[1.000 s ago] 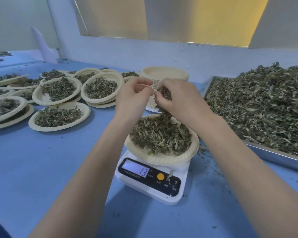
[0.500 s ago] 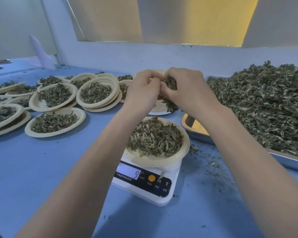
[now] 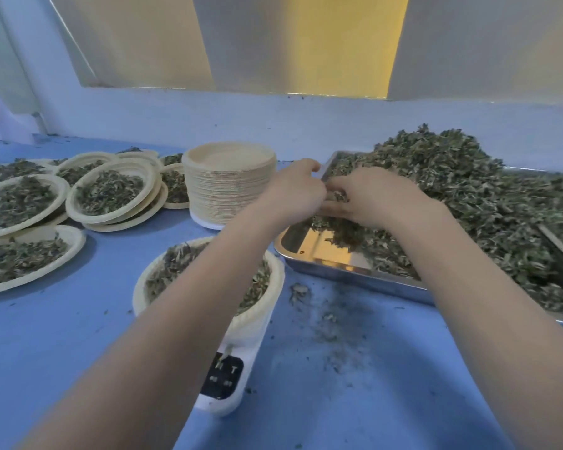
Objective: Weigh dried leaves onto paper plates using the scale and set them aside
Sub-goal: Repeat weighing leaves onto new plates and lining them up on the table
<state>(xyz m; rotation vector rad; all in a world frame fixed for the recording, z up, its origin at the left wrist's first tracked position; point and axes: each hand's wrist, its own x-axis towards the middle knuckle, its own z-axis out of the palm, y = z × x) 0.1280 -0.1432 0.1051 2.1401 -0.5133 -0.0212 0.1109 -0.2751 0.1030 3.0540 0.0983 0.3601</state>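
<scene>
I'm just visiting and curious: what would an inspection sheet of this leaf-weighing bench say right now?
Surface: blue table, dusted with leaf crumbs.
Job's things: scale carrying a filled plate; display hidden by an arm. Metal tray heaped with dried leaves. Stack of empty plates. Filled plates set aside on the left.
Clutter: nothing seen beyond the crumbs.
Hands: left hand and right hand over the tray's near corner, fingers curled among leaves.
Cables: nothing seen.
Surroundings: pale wall, window behind.

Open blue table lies left of the scale; a plate stack and tray crowd behind.
</scene>
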